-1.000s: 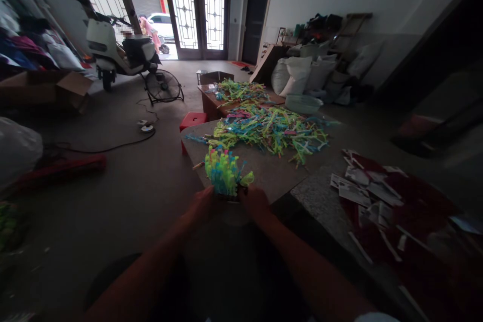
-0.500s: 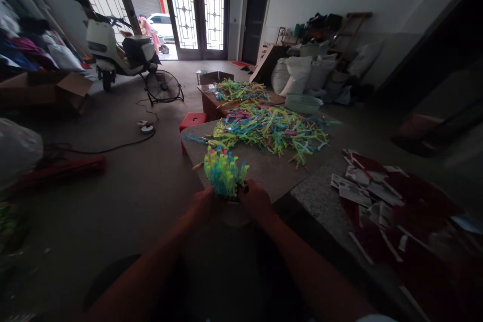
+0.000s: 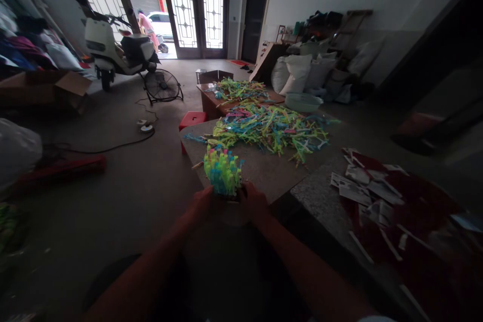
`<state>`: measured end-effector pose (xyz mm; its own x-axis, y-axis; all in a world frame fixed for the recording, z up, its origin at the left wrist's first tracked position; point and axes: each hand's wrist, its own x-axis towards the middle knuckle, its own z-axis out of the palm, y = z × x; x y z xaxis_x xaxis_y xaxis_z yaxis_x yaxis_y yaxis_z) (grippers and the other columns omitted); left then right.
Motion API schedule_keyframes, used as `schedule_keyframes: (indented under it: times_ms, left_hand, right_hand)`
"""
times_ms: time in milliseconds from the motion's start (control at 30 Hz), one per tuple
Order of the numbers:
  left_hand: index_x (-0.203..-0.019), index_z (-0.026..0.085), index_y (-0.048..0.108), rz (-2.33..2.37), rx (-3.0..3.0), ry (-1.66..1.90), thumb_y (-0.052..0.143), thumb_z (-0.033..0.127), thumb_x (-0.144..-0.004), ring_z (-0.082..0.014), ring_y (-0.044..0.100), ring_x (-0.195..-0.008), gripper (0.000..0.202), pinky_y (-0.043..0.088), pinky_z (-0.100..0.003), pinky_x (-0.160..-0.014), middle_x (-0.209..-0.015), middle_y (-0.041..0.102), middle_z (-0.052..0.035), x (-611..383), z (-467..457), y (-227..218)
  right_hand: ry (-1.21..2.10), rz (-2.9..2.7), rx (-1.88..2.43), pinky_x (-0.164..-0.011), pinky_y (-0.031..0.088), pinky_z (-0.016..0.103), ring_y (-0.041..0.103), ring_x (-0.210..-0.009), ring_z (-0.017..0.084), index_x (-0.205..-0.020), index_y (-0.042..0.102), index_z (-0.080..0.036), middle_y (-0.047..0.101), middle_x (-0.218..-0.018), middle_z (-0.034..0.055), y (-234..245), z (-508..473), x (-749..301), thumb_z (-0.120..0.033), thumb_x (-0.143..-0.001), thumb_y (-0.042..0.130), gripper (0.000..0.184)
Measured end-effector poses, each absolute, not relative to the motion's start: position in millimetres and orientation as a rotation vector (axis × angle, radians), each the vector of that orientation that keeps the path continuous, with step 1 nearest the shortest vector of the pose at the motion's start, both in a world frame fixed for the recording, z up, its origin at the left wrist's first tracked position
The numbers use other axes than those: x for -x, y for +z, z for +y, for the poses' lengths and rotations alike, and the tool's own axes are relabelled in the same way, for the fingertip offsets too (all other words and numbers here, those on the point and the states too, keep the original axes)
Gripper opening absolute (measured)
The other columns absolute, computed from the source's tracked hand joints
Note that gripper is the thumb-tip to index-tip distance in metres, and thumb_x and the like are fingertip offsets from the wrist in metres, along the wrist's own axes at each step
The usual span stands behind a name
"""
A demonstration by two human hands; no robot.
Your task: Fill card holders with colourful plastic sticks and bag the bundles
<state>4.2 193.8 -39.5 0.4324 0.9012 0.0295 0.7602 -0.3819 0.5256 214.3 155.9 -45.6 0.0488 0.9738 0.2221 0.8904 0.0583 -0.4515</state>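
An upright bundle of yellow-green and blue plastic pieces (image 3: pixel 223 171) stands at the near corner of the table, with a little pink at its top. My left hand (image 3: pixel 204 200) is closed against the lower left side of the bundle. On its lower right side, my right hand (image 3: pixel 254 200) has its fingers curled in. The bundle's base is dark and partly hidden by my hands. Just beyond it, a loose pile of similar thin yellow-green, blue and pink pieces (image 3: pixel 264 126) covers much of the table (image 3: pixel 264 176).
A second pile (image 3: pixel 241 89) lies on a brown table farther off. A red stool (image 3: pixel 193 119) stands left of the table, and a pale basin (image 3: pixel 303 102) to the right. A floor fan (image 3: pixel 163 85) and scooter (image 3: pixel 113 50) are at the back left. Papers (image 3: pixel 354 191) lie at the right.
The yellow-green and blue pieces that leaned out on the bundle's right side are now in line with the rest. My right hand has shifted slightly at the base.
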Motion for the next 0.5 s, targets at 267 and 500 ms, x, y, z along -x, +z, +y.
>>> schedule_keyframes:
  times_ms: [267,500]
  left_hand:
    - [-0.109,0.022,0.064,1.447,-2.26,0.423,0.06,0.039,-0.094,-0.0277,0.073,-0.095,0.023,0.043,-0.029,-0.069,-0.101,0.075,-0.0094,-4.7,190.7,-36.8]
    - [-0.115,0.023,0.063,1.436,-2.252,0.455,0.062,0.039,-0.093,-0.0252,0.073,-0.093,0.027,0.045,-0.028,-0.07,-0.106,0.074,-0.0085,-3.0,193.4,-43.8]
  right_hand:
    - [0.285,-1.889,1.965,-0.073,0.042,0.026,0.071,-0.094,0.021,-0.113,0.063,-0.017,0.073,-0.103,0.0093,-35.4,158.1,-207.5,-0.028,-0.107,0.049,0.018]
    - [0.292,-1.88,1.973,-0.071,0.041,0.025,0.071,-0.092,0.021,-0.115,0.062,-0.017,0.073,-0.102,0.0087,-38.6,158.6,-207.8,-0.029,-0.107,0.049,0.02]
